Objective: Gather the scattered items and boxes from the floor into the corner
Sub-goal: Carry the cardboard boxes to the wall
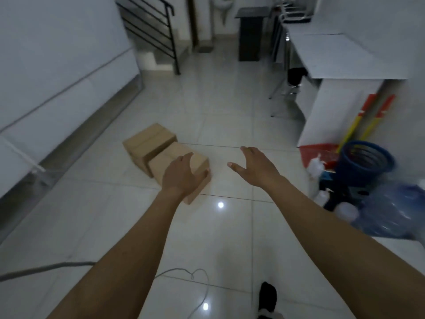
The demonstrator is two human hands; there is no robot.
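**Both hands spread, left one over the nearer carton**

Two plain brown cardboard boxes sit on the glossy white tile floor [230,111], touching each other. Both are blocky with matte faces. The far box [149,143] has a taped seam across its top. The near box [174,150] is angled, one corner toward the camera.

The left hand [184,173] is over the near box's top with fingers splayed and the thumb at the right edge. Blur means I cannot tell if it is touching. The right hand [255,166] is in the air over bare tile just right of that box, palm down, fingers fanned, holding nothing.

At right, against a white counter [340,54], are a round blue ribbed plastic bin [365,162], a red dustpan [318,153], two yellow-and-red broom handles [358,120] and a clear crinkled water jug [395,210]. A thin white cable [197,286] loops across the floor near the camera.
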